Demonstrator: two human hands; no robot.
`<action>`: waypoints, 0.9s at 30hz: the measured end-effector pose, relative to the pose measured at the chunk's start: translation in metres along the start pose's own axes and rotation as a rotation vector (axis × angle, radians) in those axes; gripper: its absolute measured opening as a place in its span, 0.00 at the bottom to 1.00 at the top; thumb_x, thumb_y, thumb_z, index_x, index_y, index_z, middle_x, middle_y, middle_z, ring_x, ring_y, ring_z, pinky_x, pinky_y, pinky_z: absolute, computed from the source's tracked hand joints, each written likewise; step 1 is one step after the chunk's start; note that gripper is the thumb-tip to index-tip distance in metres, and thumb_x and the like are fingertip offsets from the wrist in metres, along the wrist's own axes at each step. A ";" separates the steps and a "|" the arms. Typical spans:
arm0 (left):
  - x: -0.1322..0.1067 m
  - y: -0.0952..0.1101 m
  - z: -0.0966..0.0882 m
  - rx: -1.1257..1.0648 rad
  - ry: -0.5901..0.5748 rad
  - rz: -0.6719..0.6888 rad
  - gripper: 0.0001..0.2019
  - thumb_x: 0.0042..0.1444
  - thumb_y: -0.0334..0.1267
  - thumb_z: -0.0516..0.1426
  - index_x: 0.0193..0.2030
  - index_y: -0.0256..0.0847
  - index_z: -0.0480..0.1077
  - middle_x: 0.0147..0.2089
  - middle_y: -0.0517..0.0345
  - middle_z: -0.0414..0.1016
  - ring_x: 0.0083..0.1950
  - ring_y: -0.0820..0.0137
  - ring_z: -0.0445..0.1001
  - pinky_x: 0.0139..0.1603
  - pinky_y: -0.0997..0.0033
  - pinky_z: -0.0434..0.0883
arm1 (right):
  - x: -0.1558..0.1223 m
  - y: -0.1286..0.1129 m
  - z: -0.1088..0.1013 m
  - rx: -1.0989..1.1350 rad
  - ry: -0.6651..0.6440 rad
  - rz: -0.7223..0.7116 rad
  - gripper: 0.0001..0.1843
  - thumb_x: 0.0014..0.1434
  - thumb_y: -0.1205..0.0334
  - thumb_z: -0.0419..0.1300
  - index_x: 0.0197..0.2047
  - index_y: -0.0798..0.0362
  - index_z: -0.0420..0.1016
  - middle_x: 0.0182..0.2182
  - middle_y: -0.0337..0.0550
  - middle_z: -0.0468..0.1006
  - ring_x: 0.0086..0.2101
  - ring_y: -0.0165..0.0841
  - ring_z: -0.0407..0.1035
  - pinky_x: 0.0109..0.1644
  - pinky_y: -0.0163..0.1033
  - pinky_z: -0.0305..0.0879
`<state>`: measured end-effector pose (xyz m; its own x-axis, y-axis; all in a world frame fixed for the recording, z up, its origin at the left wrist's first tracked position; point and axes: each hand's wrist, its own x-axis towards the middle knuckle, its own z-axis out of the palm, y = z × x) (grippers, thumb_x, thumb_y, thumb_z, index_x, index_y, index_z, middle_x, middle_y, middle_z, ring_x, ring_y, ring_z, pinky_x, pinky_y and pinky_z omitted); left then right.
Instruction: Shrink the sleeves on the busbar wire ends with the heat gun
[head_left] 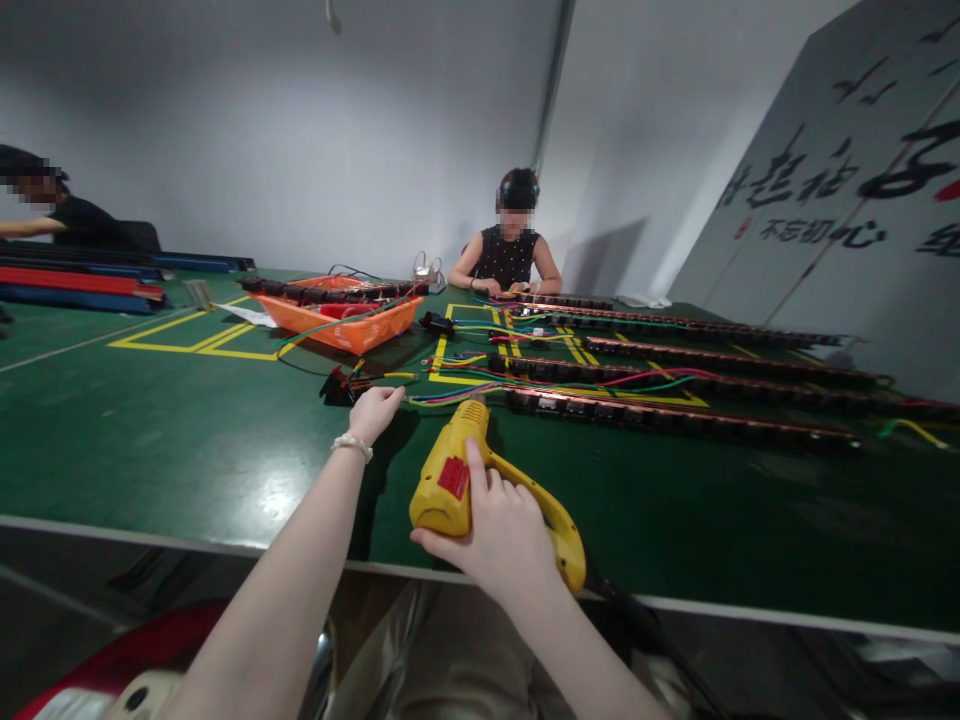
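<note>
My right hand (510, 525) grips a yellow heat gun (442, 490) by its body, with the index finger stretched along the side. The gun's nozzle points away from me, toward a bundle of coloured wires (450, 398). With fingers pinched, my left hand (375, 412) holds the near end of that bundle; the exact wire ends are hidden by the fingertips. Those wires run right to the closest long black-and-copper strip (675, 418). Just left of my left hand lies a black connector piece (339, 387) with short wires.
An orange basket (360, 332) holding dark strips and a red item stands farther back. More long strips (720, 380) with wires lie to the right. Yellow tape (240, 353) marks the green table (187, 440). A person (510, 255) sits opposite; another is far left.
</note>
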<state>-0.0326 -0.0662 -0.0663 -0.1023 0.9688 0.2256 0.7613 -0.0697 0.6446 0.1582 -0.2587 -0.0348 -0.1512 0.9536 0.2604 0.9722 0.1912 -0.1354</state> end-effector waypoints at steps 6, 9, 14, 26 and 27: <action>-0.001 0.003 0.000 0.099 -0.021 -0.017 0.24 0.56 0.53 0.44 0.27 0.40 0.73 0.27 0.54 0.73 0.33 0.65 0.69 0.29 0.72 0.54 | 0.001 -0.017 0.001 0.016 -0.020 -0.047 0.62 0.42 0.26 0.56 0.67 0.62 0.46 0.39 0.55 0.74 0.37 0.45 0.69 0.44 0.50 0.65; -0.001 0.003 -0.001 0.111 -0.037 -0.010 0.25 0.57 0.54 0.43 0.28 0.40 0.74 0.29 0.53 0.74 0.33 0.65 0.70 0.28 0.71 0.54 | 0.003 -0.026 0.006 0.033 0.001 -0.103 0.63 0.42 0.25 0.53 0.68 0.62 0.45 0.38 0.54 0.73 0.37 0.45 0.69 0.43 0.50 0.65; -0.001 0.001 -0.002 0.094 -0.059 0.009 0.25 0.56 0.55 0.43 0.30 0.40 0.74 0.29 0.54 0.75 0.34 0.65 0.71 0.29 0.71 0.56 | 0.005 -0.032 0.012 0.072 -0.008 -0.183 0.66 0.40 0.21 0.49 0.68 0.64 0.42 0.38 0.56 0.73 0.36 0.45 0.69 0.42 0.51 0.65; 0.009 -0.016 -0.001 -0.050 -0.016 0.037 0.28 0.54 0.57 0.42 0.30 0.36 0.73 0.29 0.52 0.74 0.34 0.64 0.70 0.32 0.71 0.59 | 0.018 -0.011 0.013 0.139 -0.001 -0.443 0.64 0.41 0.21 0.48 0.68 0.62 0.44 0.39 0.53 0.75 0.38 0.44 0.70 0.45 0.47 0.63; 0.009 -0.017 -0.001 -0.067 -0.012 0.039 0.27 0.54 0.56 0.42 0.30 0.36 0.72 0.29 0.52 0.74 0.34 0.64 0.70 0.32 0.71 0.59 | 0.019 -0.008 0.013 0.143 -0.006 -0.455 0.64 0.41 0.22 0.49 0.68 0.62 0.44 0.39 0.53 0.75 0.38 0.43 0.70 0.46 0.47 0.62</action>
<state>-0.0469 -0.0562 -0.0743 -0.0651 0.9678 0.2433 0.7201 -0.1232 0.6828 0.1456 -0.2385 -0.0411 -0.5572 0.7671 0.3179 0.7727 0.6192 -0.1397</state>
